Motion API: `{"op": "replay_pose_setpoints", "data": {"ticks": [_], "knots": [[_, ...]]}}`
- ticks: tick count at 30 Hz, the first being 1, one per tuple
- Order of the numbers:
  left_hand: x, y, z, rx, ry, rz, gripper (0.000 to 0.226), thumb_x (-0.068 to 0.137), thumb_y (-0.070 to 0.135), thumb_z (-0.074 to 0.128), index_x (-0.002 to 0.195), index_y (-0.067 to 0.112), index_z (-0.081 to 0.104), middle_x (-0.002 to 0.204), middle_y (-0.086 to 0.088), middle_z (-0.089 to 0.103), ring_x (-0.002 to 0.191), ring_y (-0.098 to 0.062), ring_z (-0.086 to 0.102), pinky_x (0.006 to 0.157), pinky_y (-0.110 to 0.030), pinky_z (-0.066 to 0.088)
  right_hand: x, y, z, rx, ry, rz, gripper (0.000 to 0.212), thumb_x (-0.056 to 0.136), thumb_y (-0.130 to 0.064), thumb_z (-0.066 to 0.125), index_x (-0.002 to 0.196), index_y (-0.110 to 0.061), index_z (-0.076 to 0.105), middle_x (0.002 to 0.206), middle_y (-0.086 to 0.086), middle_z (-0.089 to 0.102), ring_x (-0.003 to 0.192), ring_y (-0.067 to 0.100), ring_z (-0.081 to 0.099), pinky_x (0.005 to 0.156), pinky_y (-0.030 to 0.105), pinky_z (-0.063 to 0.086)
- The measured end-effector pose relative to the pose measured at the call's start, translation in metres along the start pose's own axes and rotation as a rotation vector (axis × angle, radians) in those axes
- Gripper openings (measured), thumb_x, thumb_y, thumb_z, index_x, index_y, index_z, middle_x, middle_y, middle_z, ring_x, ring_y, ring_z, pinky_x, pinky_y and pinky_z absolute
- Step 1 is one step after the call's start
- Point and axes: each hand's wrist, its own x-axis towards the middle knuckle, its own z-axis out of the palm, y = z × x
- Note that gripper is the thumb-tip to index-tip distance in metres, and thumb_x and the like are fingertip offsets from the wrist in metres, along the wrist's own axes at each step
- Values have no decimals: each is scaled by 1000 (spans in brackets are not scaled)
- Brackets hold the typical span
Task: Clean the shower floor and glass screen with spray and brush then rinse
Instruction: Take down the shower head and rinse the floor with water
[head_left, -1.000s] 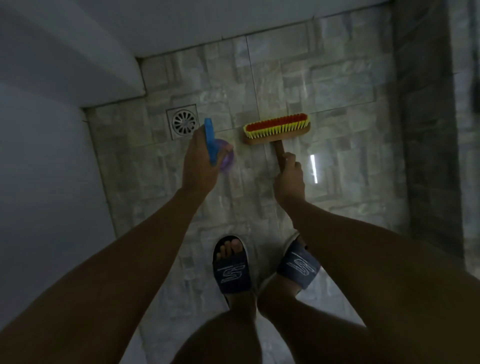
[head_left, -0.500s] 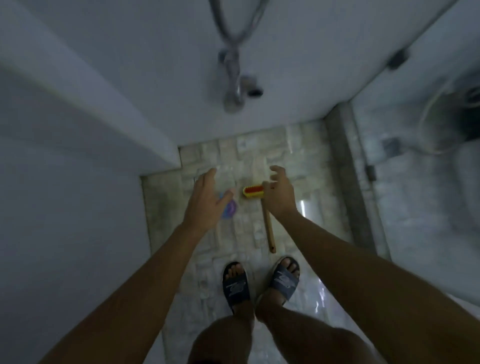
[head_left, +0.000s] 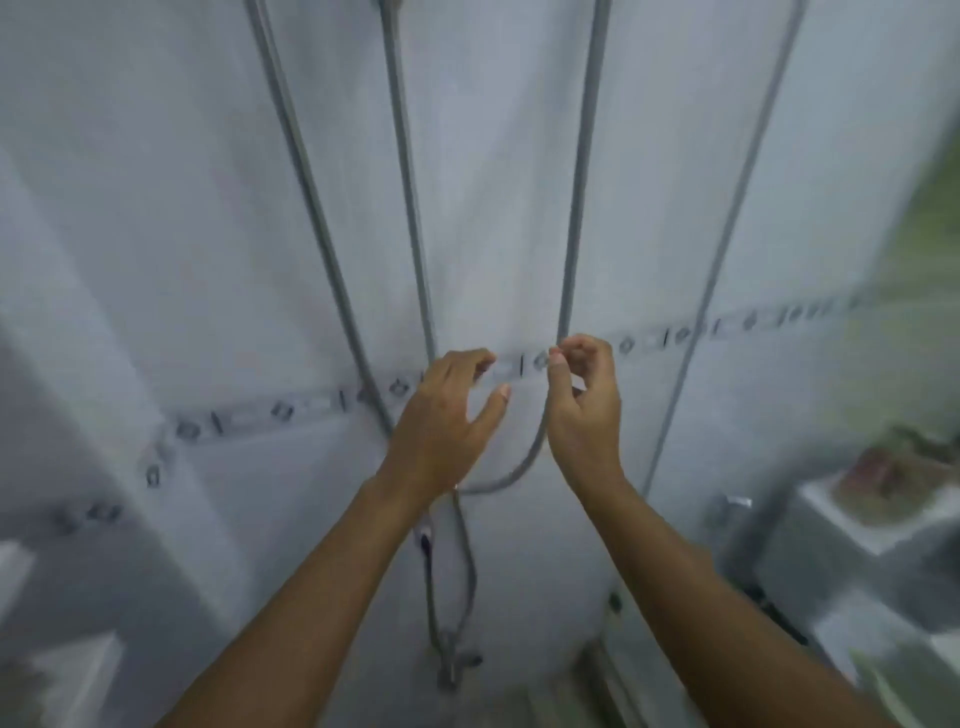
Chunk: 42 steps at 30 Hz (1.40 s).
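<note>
White wall now fills view; both hands, raised off the brush, hang empty near the hose (head_left: 571, 208).

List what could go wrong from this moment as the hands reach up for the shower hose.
1. The right hand seems to pinch the hose only with its fingertips; that light grip could slip.
2. Several hose runs hang close together by the left hand, so the open fingers might snag the wrong one.
3. The frame is motion-blurred, and a hurried pull could strain the tap fitting below.
</note>
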Motion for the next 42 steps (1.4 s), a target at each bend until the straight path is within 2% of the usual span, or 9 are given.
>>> {"op": "replay_pose_setpoints", "data": {"ticks": [6,13,19,22,25,29,32,38,42], "knots": [[159,96,-52,14,165,168,34,101,33,58,129,13,57,121,-1,62,108,-10,55,94,-27,50,153,-162,-17,22,61,-384,8,103,-20,54,108,-13,53,99,-6,59,91,-3,57,71,13,47],[275,150,-53,100,221,8,38,100,44,54,123,13,58,114,-5,63,104,-21,59,89,-37,52,283,-279,-16,35,77,-526,35,98,-38,59,126,-18,53,113,4,60,104,17,60,91,35,54],[318,153,-37,208,220,-117,40,97,52,55,84,14,54,82,-4,61,75,-23,60,65,-34,49,335,-318,4,-62,-9,-430,52,97,-40,60,138,-10,47,126,7,59,110,20,60,91,34,53],[322,148,-30,275,180,-135,36,98,44,57,85,11,59,86,-5,65,81,-26,65,76,-41,57,346,-321,8,-90,-35,-352,22,99,-31,58,100,-10,59,90,3,62,77,16,60,62,25,45],[326,148,-27,305,163,-156,34,103,35,50,95,5,63,96,-11,69,89,-30,67,82,-43,57,346,-324,7,-49,-19,-352,36,99,-26,60,68,-15,47,66,-1,51,57,11,48,55,22,37],[327,167,-38,4,225,-119,27,107,30,45,100,6,54,91,-16,66,80,-35,66,71,-45,59,345,-347,-1,128,30,-377,31,100,-31,58,79,-8,57,78,12,65,67,21,60,57,32,48],[313,187,-58,-252,256,-106,24,108,33,42,107,9,48,79,-13,62,64,-27,63,49,-28,55,341,-379,-14,475,-35,-287,26,102,-29,54,89,-7,59,74,8,59,64,20,59,60,34,52],[240,183,-60,-269,162,-141,39,105,53,35,90,18,45,64,3,45,45,-5,37,48,-29,33,294,-338,-28,762,-158,47,26,102,-33,41,95,-11,53,65,1,46,51,12,44,47,25,41],[168,169,-45,-363,85,-290,52,102,63,22,83,20,46,55,10,43,39,-1,35,42,-22,28,251,-280,-36,820,-250,181,41,101,-55,43,110,-15,48,57,-4,36,45,8,29,41,20,27]]}}
